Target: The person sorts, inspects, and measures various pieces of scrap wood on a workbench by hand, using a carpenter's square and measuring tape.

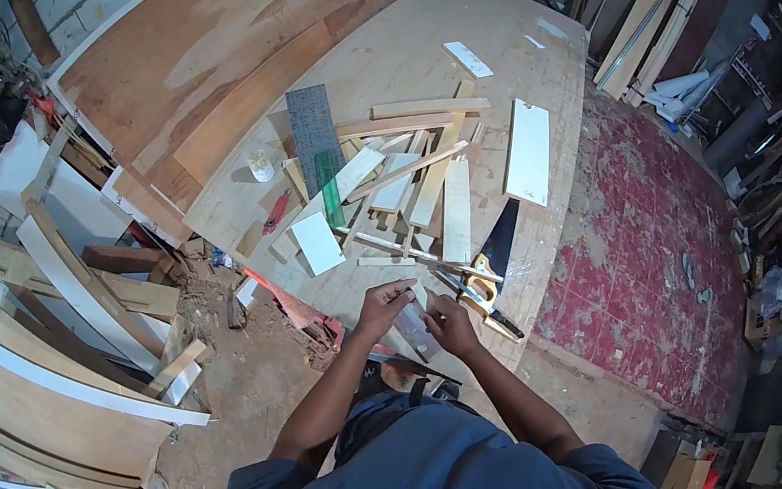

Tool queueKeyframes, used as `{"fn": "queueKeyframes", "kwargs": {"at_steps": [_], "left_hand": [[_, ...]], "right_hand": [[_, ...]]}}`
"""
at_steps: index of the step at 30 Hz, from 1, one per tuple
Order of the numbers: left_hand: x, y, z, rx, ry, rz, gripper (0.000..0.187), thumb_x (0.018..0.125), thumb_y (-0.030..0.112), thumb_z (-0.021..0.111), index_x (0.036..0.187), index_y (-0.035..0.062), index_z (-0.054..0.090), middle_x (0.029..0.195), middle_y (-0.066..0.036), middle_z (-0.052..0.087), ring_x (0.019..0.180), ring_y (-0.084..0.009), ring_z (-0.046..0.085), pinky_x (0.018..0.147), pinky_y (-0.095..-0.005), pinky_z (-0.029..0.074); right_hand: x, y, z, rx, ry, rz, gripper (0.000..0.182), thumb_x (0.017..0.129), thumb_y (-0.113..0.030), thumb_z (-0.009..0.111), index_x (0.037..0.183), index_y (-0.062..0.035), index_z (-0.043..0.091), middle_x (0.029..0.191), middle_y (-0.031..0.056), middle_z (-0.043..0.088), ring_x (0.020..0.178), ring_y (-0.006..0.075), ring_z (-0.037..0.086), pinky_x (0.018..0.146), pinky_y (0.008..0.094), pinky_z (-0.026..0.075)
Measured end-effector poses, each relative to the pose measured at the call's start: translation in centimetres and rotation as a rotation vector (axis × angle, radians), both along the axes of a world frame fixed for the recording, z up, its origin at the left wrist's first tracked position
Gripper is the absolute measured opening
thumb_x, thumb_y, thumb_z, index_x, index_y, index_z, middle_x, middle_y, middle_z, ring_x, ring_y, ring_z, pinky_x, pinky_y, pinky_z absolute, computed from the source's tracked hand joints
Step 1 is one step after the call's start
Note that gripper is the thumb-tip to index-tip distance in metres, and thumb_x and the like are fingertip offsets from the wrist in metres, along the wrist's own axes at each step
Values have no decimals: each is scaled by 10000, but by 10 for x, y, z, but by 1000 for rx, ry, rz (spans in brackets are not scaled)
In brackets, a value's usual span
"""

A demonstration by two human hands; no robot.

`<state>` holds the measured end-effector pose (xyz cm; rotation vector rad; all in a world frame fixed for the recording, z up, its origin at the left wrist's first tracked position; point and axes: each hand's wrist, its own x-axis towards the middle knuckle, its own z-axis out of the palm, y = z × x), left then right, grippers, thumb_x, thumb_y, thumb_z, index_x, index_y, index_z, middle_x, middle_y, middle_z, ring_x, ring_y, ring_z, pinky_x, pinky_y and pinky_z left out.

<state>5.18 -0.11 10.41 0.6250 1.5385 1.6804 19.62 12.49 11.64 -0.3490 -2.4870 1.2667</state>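
Note:
My left hand point(386, 307) and my right hand point(450, 324) are close together at the near edge of the workbench point(362, 46). Their fingers are pinched around a translucent, bag-like piece of plastic point(415, 334) that hangs between them. Something small and whitish shows at the fingertips, too small to name. Just right of my right hand lies a handsaw point(500, 240) with a yellow-and-black handle and a dark blade. Beyond my hands, wood strips point(420, 169) are piled loosely, with a white panel point(318, 243) at the pile's left.
A red cutter point(276, 211), a small jar point(260, 166), a green strip point(330, 189) and a dark grey board point(313, 130) lie left of the pile. A white board point(528, 153) lies right. Timber offcuts point(73, 282) lean at left; a red dusty surface point(649, 277) lies right.

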Motion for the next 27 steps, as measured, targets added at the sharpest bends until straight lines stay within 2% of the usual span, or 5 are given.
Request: {"fn": "queueKeyframes", "kwargs": {"at_steps": [1, 7, 11, 13, 27], "left_hand": [[1, 1, 2, 3, -9, 18, 307, 901, 38, 597, 1198, -37, 604, 994, -50, 676, 874, -96, 623, 788, -228, 504], [6, 5, 8, 61, 73, 126, 260, 877, 56, 630, 1126, -17, 642, 912, -67, 690, 817, -84, 632, 729, -223, 502], [5, 6, 7, 61, 58, 127, 257, 877, 23, 602, 1121, -57, 611, 931, -83, 679, 841, -100, 631, 758, -228, 501], [4, 7, 7, 68, 65, 128, 235, 870, 21, 616, 1092, -57, 614, 931, -88, 677, 847, -106, 632, 756, -227, 502], [5, 17, 5, 78, 108, 179, 202, 868, 11, 616, 1059, -53, 634, 939, -93, 688, 851, -115, 656, 764, -240, 521]], "right_hand": [[0, 0, -3, -76, -24, -4, 468, 839, -12, 659, 1287, -38, 526, 840, 102, 529, 686, 169, 591, 570, 298, 557], [-2, -11, 7, -321, -47, -51, 576, 834, 9, 660, 1370, -95, 475, 858, 65, 499, 723, 127, 574, 588, 279, 609], [-4, -15, 4, -325, -16, -80, 585, 810, -9, 678, 1358, -86, 488, 876, 105, 552, 720, 163, 614, 600, 298, 604], [-5, -16, 6, -352, -2, -79, 601, 824, 15, 674, 1376, -111, 474, 872, 65, 502, 719, 116, 564, 604, 275, 615], [-9, -18, -9, -381, 32, -186, 627, 791, 4, 719, 1366, -76, 483, 838, 56, 526, 711, 98, 566, 611, 264, 584]]}}
